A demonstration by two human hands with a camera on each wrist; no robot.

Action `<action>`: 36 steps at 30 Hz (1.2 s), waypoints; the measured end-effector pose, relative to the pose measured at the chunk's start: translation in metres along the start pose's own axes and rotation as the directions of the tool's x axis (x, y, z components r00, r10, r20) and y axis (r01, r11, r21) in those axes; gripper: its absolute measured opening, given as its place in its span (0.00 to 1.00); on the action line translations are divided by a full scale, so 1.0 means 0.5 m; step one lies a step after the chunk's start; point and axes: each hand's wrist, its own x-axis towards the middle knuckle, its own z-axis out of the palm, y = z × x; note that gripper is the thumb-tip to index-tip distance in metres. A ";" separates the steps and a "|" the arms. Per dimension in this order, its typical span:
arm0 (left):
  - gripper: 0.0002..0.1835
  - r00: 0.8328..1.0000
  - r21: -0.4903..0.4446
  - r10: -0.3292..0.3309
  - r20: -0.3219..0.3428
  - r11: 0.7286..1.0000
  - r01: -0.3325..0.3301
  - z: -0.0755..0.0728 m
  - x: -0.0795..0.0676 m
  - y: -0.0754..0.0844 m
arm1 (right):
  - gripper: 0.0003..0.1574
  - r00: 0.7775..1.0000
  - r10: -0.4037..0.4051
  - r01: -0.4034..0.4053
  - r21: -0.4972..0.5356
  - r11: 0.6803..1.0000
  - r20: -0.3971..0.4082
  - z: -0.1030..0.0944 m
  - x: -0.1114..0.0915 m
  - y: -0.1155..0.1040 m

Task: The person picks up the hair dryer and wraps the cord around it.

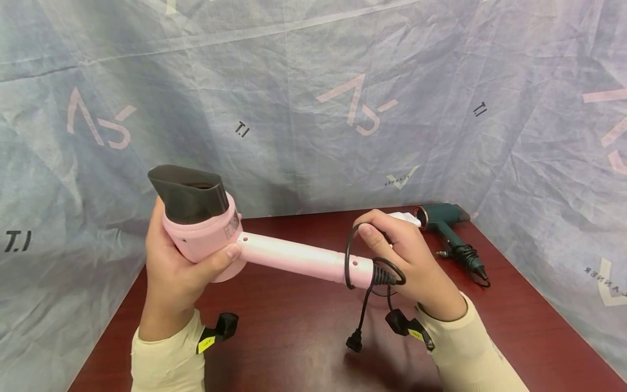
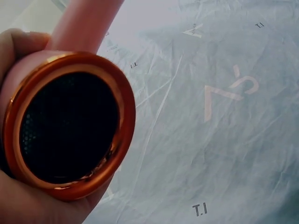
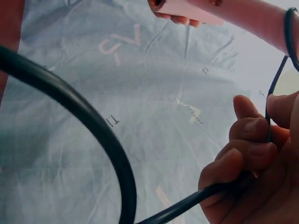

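Note:
A pink hair dryer [image 1: 289,257] with a black flat nozzle [image 1: 193,198] is held above the table. My left hand [image 1: 171,272] grips its round head, thumb near the base of the handle. The left wrist view shows the dryer's dark rear grille [image 2: 70,126] inside a copper-coloured ring [image 2: 126,107]. A black cord [image 1: 348,250] loops round the lower end of the handle. My right hand [image 1: 416,261] pinches that cord between thumb and fingers; more cord [image 3: 205,192] runs through its curled fingers in the right wrist view. The plug [image 1: 354,341] dangles below.
On the dark red table [image 1: 274,337], a green hair dryer [image 1: 446,220] lies at the back right, its cord [image 1: 467,256] wound round its handle. Something white [image 1: 406,218] shows partly behind my right hand. Grey printed cloth [image 1: 294,109] encloses the back and sides.

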 end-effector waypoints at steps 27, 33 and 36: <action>0.38 0.966 -0.024 -0.031 -0.258 0.999 0.026 0.024 0.005 -0.015 | 0.08 0.982 0.132 -0.118 -0.101 0.988 0.138 0.070 -0.001 0.005; 0.36 0.950 -0.033 -0.013 -0.313 0.999 0.003 0.030 0.008 -0.020 | 0.07 0.959 0.168 -0.132 -0.165 0.977 0.227 0.073 -0.002 0.000; 0.36 0.932 -0.053 0.003 -0.361 0.998 -0.024 0.029 0.011 -0.021 | 0.06 0.950 0.163 -0.121 -0.167 0.979 0.266 0.075 -0.004 -0.006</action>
